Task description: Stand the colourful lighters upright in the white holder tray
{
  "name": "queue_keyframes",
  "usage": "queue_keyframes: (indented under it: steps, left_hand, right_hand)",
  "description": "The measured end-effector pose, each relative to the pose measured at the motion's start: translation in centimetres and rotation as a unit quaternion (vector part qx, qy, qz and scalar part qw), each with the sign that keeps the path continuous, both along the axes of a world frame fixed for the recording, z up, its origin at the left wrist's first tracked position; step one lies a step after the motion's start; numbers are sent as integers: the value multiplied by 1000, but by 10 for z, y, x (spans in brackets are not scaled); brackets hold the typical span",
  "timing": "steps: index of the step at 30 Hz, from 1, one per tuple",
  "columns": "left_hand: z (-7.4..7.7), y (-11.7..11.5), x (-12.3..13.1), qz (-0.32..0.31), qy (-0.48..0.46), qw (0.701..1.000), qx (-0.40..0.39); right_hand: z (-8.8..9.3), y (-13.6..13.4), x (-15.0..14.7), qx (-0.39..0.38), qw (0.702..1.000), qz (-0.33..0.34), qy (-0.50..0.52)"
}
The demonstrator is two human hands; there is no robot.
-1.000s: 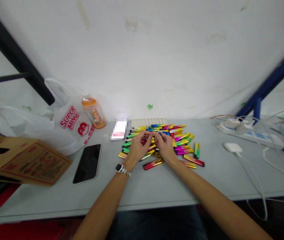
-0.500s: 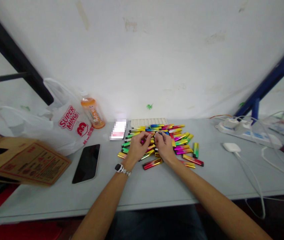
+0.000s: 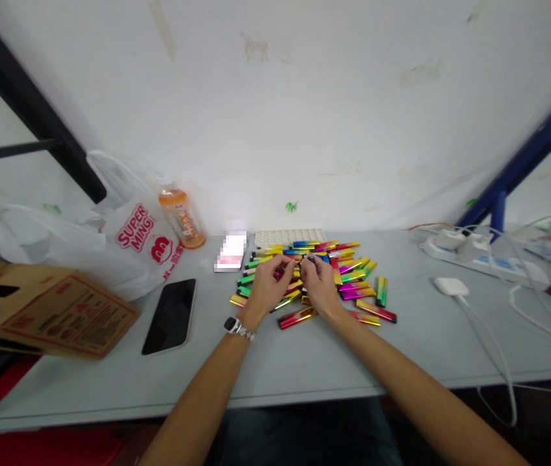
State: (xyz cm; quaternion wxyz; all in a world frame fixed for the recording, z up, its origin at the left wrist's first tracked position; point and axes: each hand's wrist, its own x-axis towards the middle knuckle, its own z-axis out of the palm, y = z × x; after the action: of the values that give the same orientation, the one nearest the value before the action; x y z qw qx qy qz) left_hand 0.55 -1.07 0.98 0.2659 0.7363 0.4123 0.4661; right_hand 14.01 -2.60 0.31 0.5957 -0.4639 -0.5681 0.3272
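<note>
A heap of several shiny multicoloured lighters (image 3: pixel 353 278) lies on the grey table (image 3: pixel 304 356) near the wall. Both my hands rest on the heap, close together. My left hand (image 3: pixel 268 285), with a watch on the wrist, has its fingers curled round a lighter. My right hand (image 3: pixel 321 283) pinches the dark end of a lighter between fingertips. A white perforated tray (image 3: pixel 289 237) sits just behind the heap.
A black phone (image 3: pixel 169 315) lies left of the heap, beside a cardboard box (image 3: pixel 47 314) and a white plastic bag (image 3: pixel 125 246). An orange drink bottle (image 3: pixel 182 217) stands by the wall. A power strip (image 3: pixel 474 254), a white charger (image 3: pixel 451 286) and cables lie at right.
</note>
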Motion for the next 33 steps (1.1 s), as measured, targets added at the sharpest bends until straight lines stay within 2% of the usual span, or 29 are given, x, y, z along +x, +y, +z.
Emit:
queue_keyframes:
  steps: [11,16,22,29,33]
  left_hand:
    - [-2,1,0,1,-7,1000,-1]
    - [0,0,0,2,1,1000,1]
    - [1,1,-4,16,23,999,18]
    - [7,6,-20,47,139,987,66]
    - [7,7,-38,34,207,972,106]
  right_hand:
    - [-6,3,1,-10,999,13,33]
    - [-2,2,-2,-6,999,2,33]
    - [3,2,-4,-1,998,36,49]
    - [14,11,8,94,994,-48,-40]
    - [20,27,8,64,994,-17,-82]
